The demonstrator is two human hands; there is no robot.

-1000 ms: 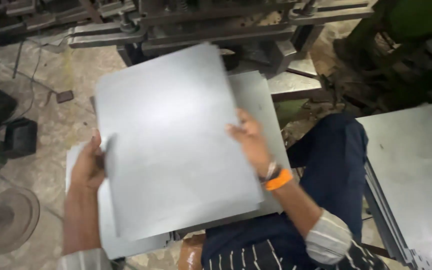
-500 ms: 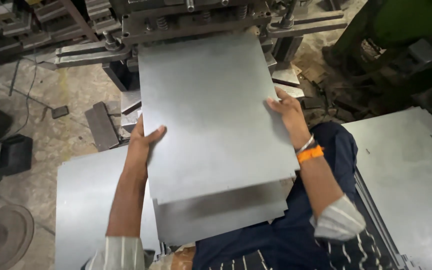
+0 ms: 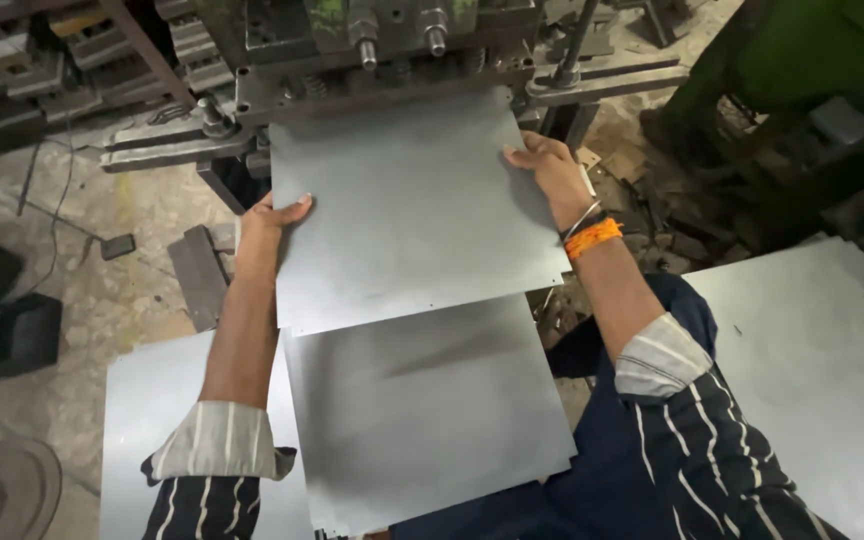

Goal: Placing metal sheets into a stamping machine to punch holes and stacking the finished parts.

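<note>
While both hands are gripping it by the side edges, the top metal sheet is lying flat with its far edge tucked at the mouth of the press machine. The left hand is pinching the sheet's left edge, thumb lying on top, the other fingers going underneath and out of sight. The right hand is clamping the right edge near the far corner, fingers curled over the top surface. An orange band and a thin metal bangle are sitting on the right wrist. Both forearms are showing rolled striped sleeves.

The held sheet is overlapping a second grey sheet, which is lying closer to the person, over the lap in dark trousers. A third sheet is lying low to the left, just beside the second, partly under the left arm. Another large sheet is resting to the right, apart from the others. A dark metal block is lying on the dirty concrete floor left of the left forearm. A green machine body is standing at the upper right. Scrap bits are littering the floor near the right wrist.
</note>
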